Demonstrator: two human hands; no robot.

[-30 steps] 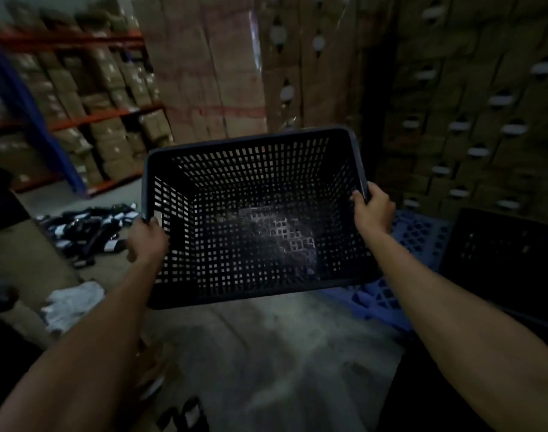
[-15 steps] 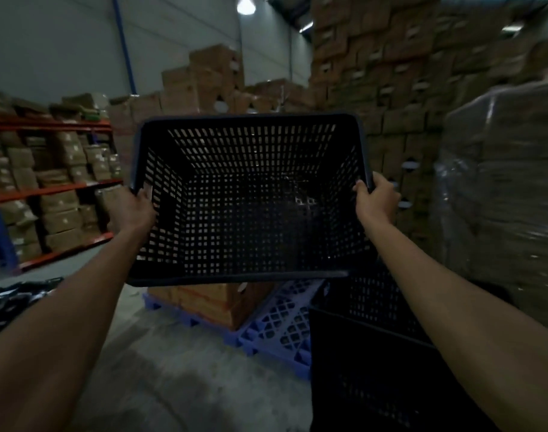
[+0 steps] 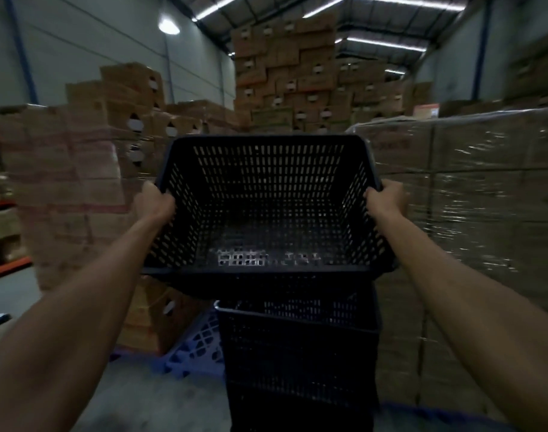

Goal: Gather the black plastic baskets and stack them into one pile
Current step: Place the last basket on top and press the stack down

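While both hands' fingers (image 3: 160, 194) clamp it, black slotted basket (image 3: 266, 194), empty, tilted

A basket (image 3: 266, 213) hangs above the basket pile (image 3: 297, 353), cartons (image 3: 79, 182) left, wrapped pallet (image 3: 469, 198) right.

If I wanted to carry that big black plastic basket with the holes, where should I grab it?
Probably by the rim of its two short sides, one hand coming in from each side. The black slotted plastic basket is wide and open-topped, with a rolled lip that fingers can hook over. The left hand and right hand hold it just so, above the pile of black baskets.
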